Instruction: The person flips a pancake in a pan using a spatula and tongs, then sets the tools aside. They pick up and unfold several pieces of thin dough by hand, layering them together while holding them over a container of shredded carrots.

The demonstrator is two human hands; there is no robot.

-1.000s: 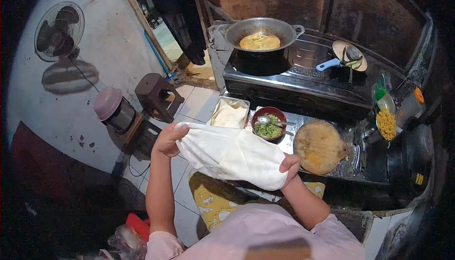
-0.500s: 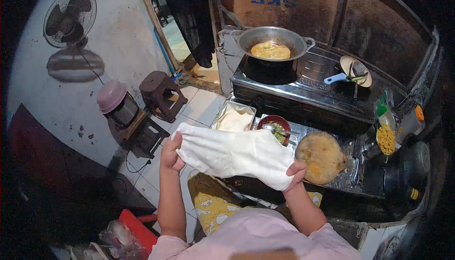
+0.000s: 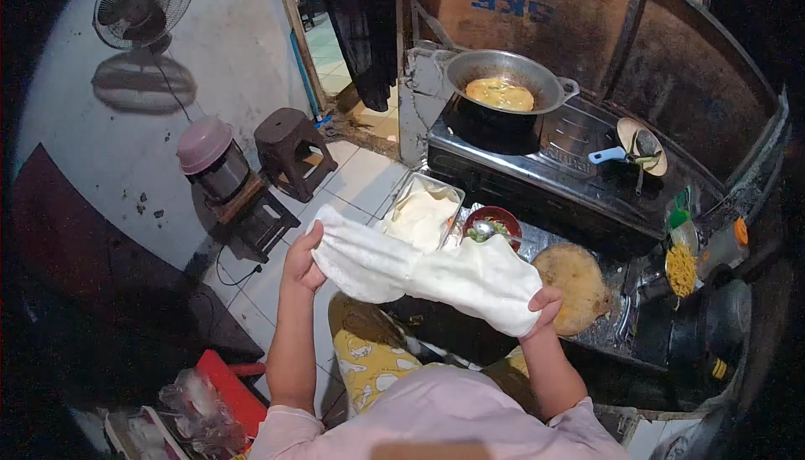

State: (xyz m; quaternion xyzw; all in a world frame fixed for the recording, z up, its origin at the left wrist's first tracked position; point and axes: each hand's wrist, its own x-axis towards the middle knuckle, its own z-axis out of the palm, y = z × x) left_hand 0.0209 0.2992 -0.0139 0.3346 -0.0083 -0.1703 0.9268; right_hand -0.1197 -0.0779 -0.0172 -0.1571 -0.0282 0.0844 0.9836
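Observation:
A limp white cloth (image 3: 436,277) is stretched between my two hands in front of my body, sagging in soft folds. My left hand (image 3: 303,257) grips its left end with closed fingers. At the lower right corner, my right hand (image 3: 546,309) pinches the cloth. Just behind it is a clear rectangular container (image 3: 460,194) holding pale, thin wrapper sheets (image 3: 419,215). A red-brown bowl (image 3: 513,223) of chopped greens with a spoon (image 3: 484,227) sits beside that. The round wooden board (image 3: 573,285) lies near my right hand.
On the black stove (image 3: 537,154) a wok (image 3: 545,83) holds a yellow flat fried piece (image 3: 501,94). A blue-handled spatula (image 3: 608,155) rests on a plate to the right. Yellow noodle-like food (image 3: 681,270) is at far right. Dark stools (image 3: 293,151) stand on the left.
My view has shifted, so the surroundings appear moved slightly to the right. Both hands still hold the cloth, which hangs a little slacker in the middle.

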